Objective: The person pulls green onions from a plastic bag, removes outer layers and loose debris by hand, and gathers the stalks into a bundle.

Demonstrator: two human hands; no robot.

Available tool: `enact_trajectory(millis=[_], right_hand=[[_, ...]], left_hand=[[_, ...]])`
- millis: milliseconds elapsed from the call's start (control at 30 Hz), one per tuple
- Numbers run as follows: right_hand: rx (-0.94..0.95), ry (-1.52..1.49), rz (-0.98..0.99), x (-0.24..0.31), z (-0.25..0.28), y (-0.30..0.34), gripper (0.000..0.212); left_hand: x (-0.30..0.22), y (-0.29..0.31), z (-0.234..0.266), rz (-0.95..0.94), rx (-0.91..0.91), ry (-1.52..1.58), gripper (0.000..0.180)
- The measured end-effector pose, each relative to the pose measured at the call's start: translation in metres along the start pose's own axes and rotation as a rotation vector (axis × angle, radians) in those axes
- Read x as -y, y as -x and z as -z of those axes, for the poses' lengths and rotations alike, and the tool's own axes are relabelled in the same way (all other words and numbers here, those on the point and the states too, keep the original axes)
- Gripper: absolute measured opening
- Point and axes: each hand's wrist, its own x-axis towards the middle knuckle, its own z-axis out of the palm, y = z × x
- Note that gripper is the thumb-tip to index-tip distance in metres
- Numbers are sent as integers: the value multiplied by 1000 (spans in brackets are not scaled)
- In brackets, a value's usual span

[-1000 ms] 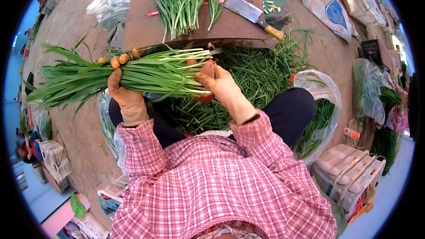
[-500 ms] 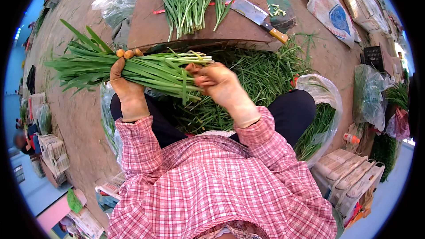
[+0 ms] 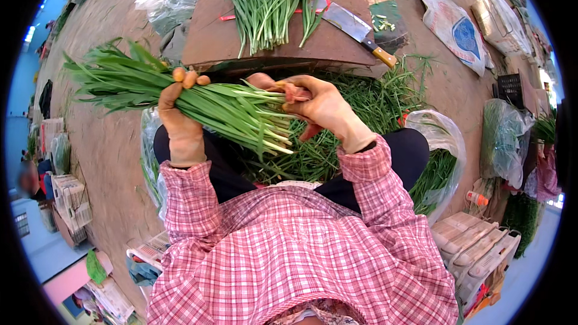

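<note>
My gloved left hand (image 3: 182,117) is closed round the middle of a bunch of garlic chives (image 3: 235,108). Their leaves fan out to the left and the pale stem ends point right, sloping down. My gloved right hand (image 3: 322,108) is at those stem ends, its reddish fingers bent round the upper stems; the exact grip is partly hidden. Ahead, a second pile of chives (image 3: 265,9) lies across a red tie (image 3: 227,18) on a brown board (image 3: 205,42). A cleaver (image 3: 346,22) with a wooden handle rests to the right of the pile.
Loose green trimmings (image 3: 367,99) heap up between my knees. Clear plastic bags with greens stand on both sides, such as the bag (image 3: 448,138) by my right knee. A white sack (image 3: 454,27) lies on the floor, and a pale plastic crate (image 3: 472,247) stands behind at the right.
The stem ends of the bunch have swung down and spread apart. My right hand has shifted a little right and turned, its fingers more apart. The left hand keeps its hold.
</note>
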Motion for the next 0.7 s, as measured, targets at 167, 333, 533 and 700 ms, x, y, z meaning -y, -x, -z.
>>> enact_trajectory(millis=[167,333,533,700], right_hand=[[-209,75,-65,-25,2,11,43],[-265,134,-95,-32,6,22,43],[-527,-56,-33,-31,30,52,27],[-457,-288,471,-24,32,49,21]], left_hand=[[14,0,18,219,-223,81,23],[21,0,20,253,-370,61,20],[-21,1,20,87,-427,-235,20],[-64,-19,36,-124,-672,-96,18]])
